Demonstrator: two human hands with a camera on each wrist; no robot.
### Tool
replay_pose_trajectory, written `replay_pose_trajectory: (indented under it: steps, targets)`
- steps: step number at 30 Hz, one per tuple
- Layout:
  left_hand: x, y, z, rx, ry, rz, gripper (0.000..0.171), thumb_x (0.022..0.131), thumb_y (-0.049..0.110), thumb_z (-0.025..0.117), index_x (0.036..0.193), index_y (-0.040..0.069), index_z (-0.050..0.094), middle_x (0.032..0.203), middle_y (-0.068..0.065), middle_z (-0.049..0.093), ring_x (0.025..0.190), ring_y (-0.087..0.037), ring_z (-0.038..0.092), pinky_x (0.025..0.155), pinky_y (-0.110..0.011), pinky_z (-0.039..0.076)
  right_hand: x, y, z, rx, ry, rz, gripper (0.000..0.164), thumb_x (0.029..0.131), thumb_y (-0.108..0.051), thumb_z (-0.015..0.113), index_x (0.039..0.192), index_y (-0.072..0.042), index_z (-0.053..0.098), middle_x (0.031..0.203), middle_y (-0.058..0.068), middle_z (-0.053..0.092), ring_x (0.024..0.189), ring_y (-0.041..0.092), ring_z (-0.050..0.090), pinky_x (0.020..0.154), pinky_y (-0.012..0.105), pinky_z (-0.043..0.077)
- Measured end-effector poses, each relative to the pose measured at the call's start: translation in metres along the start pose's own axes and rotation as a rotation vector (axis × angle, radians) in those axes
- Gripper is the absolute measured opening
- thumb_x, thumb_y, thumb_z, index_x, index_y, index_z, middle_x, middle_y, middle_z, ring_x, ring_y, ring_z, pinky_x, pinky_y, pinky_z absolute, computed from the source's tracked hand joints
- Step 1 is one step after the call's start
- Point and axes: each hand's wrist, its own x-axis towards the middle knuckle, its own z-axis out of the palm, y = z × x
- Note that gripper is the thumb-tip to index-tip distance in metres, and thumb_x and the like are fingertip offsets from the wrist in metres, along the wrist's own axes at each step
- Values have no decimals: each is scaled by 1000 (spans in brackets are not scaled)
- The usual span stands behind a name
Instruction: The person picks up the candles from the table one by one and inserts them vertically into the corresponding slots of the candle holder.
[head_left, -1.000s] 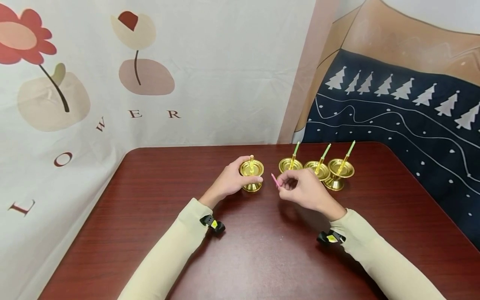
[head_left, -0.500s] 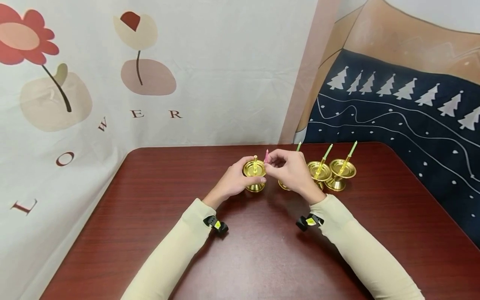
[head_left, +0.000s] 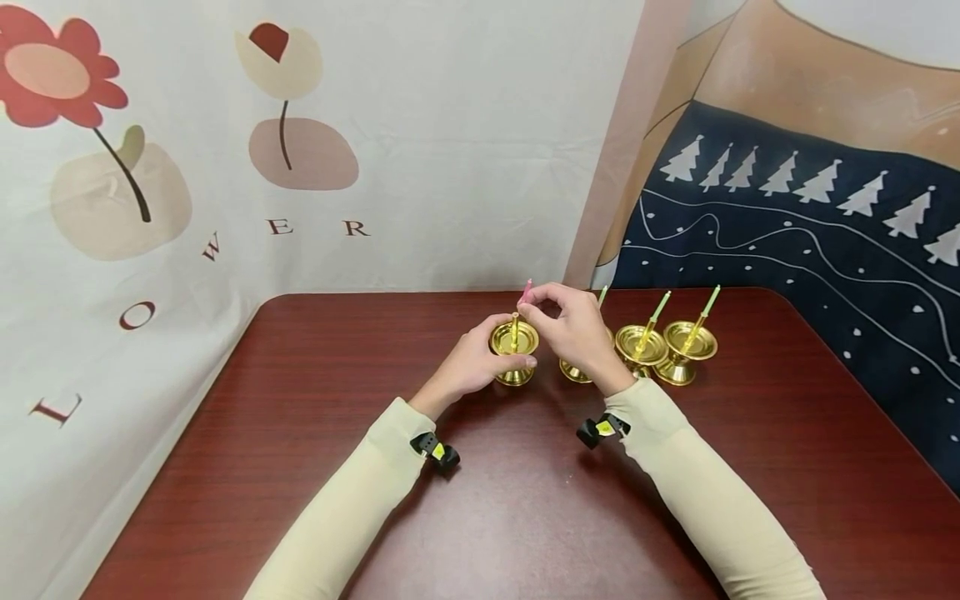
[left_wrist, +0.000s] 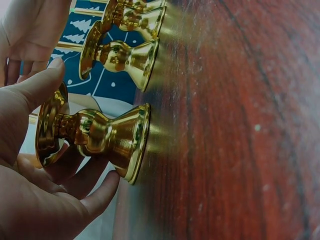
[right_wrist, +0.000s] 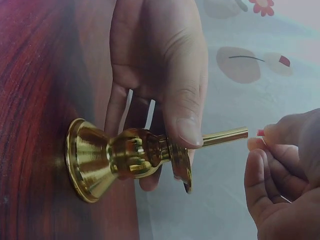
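Note:
My left hand (head_left: 474, 360) holds a gold candle holder (head_left: 516, 377) upright on the table, its thumb and fingers round the dish and stem. From the dish rises a narrow gold tube (right_wrist: 225, 136). My right hand (head_left: 573, 329) pinches a small pink candle (head_left: 527, 290) between thumb and fingertips, just above the tube. In the right wrist view, the candle's pink end (right_wrist: 260, 132) lines up near the tube mouth, with a slight gap between them. The fingers hide most of the candle in that view.
To the right stand three more gold holders, the right one (head_left: 690, 342), the middle one (head_left: 642, 343) and one partly behind my right hand (head_left: 574, 372). Each bears a green candle (head_left: 712, 298). A patterned cloth (head_left: 450, 167) hangs behind the brown table (head_left: 300, 417).
My right hand has moved left and up with the pink candle, from beside the holder to over its tube. The candle has turned more upright. My left hand keeps its hold on the holder.

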Motion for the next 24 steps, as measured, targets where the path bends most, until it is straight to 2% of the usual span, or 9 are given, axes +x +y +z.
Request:
replay_pose_trajectory:
  steps: [6,12,24]
  targets:
    - [0,1,0,9,2,-3,85,91,39,92,160,6,54,150,-15,65,132,-30,63,115,-50,48,1,3,3,-13,-15,-8,8,104,-10,77,103,-4,82,98,8,81,71,20,58,66,28,45]
    - [-1,0,0,6,1,-1,84,91,39,92,159,6,54,150,-14,65,132,-29,63,114,-49,48,2,3,6,-19,-26,-28,7,104,-8,76,103,-2,81,99,9,80,78,20,62,70,30,46]
    - [-1,1,0,11,-1,-6,84,91,39,92,160,8,54,147,-12,66,128,-28,65,112,-48,50,1,3,8,-18,-25,-60,8,103,-6,76,101,0,81,97,10,80,75,20,63,68,28,48]
